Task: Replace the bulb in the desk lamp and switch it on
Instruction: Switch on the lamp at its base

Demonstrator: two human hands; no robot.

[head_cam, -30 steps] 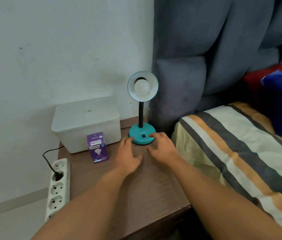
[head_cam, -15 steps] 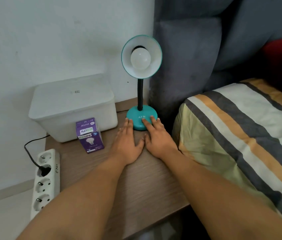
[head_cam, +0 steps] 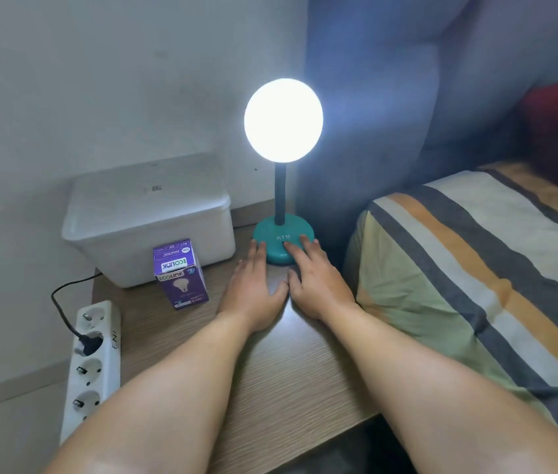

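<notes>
A teal desk lamp stands at the back of the wooden bedside table (head_cam: pixel 270 364). Its base (head_cam: pixel 276 230) is round and its head (head_cam: pixel 283 120) glows bright white, hiding the bulb in glare. My right hand (head_cam: pixel 312 282) lies flat, with a fingertip pressing the switch on the base's front. My left hand (head_cam: pixel 253 289) rests flat on the table beside it, fingertips touching the base's left edge. A purple bulb box (head_cam: pixel 180 277) stands upright left of my left hand.
A white lidded plastic box (head_cam: pixel 147 217) sits at the back left against the wall. A white power strip (head_cam: pixel 91 364) with one black plug lies off the table's left edge. A bed with a striped cover (head_cam: pixel 476 275) borders the right side.
The lamp has come on and now shines brightly. My right index finger has settled on the base's switch. Both hands otherwise stay flat near the base; the view has moved closer.
</notes>
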